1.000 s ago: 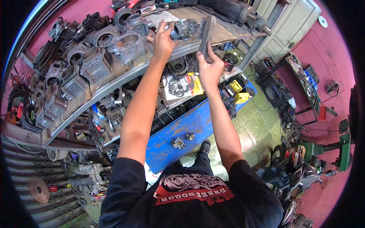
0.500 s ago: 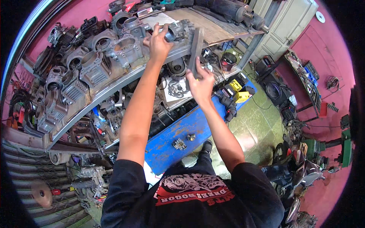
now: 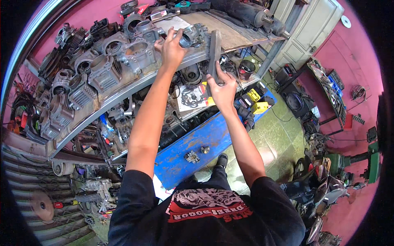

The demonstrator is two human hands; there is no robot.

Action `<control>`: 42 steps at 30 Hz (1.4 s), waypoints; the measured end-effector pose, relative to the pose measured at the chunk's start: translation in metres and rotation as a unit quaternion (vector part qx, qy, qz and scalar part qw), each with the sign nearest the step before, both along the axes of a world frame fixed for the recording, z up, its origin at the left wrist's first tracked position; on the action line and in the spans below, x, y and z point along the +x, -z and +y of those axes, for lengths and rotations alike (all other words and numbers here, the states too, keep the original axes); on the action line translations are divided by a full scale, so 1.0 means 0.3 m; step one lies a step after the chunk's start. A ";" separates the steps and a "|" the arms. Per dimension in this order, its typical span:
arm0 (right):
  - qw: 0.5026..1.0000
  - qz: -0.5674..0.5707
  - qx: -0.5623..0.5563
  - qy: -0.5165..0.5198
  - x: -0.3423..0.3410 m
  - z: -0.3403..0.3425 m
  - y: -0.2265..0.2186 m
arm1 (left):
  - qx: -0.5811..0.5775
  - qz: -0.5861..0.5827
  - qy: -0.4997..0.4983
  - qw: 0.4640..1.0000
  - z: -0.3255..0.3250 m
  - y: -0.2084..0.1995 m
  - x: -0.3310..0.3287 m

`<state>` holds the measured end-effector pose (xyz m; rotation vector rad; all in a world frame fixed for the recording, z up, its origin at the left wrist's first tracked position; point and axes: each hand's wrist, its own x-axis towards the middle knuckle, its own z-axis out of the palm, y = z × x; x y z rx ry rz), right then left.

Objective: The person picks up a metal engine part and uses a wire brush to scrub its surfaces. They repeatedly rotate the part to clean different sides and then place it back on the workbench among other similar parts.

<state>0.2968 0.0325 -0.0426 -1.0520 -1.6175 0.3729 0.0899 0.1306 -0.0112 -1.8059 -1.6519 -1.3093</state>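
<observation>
My left hand [image 3: 171, 51] is closed on a grey metal engine cylinder [image 3: 198, 34] at the edge of the upper shelf. Its fingers curl beside the part's round bore sleeve [image 3: 185, 40], and some of the grip is hidden behind the hand. In my right hand [image 3: 223, 89] is a long, flat, dark grey bar [image 3: 214, 51], pointing away from me. Thumb and fingers hold its near end. The bar's far part stands just right of the cylinder; whether they touch, I cannot tell.
More engine cylinders [image 3: 104, 74] and crankcase parts crowd the upper shelf on the left. A dark exhaust muffler [image 3: 246, 14] lies at the back. Below stand a blue bench [image 3: 176, 166] with two small metal parts, a gasket sheet [image 3: 191, 98] and yellow boxes [image 3: 259, 108].
My right hand and the bar have shifted slightly right and nearer to me. My left hand keeps its grip on the cylinder, nearly in place. The view has moved a little.
</observation>
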 end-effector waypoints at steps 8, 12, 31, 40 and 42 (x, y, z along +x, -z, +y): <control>1.000 -0.016 0.003 0.012 0.017 -0.015 -0.013 | -0.003 0.178 0.018 0.984 0.019 -0.055 -0.047; 0.999 -0.033 0.033 0.028 0.021 -0.004 0.010 | -0.043 0.159 0.029 0.986 0.011 -0.055 -0.009; 1.000 -0.010 0.014 0.002 -0.006 -0.006 0.045 | -0.158 -0.056 0.020 0.986 -0.024 -0.119 0.071; 0.998 -0.033 0.056 0.001 -0.017 -0.020 0.047 | -0.202 -0.040 0.054 0.977 0.025 -0.120 -0.027; 0.997 -0.035 0.067 -0.007 -0.026 -0.018 0.055 | -0.224 -0.038 0.057 0.972 0.035 -0.116 -0.057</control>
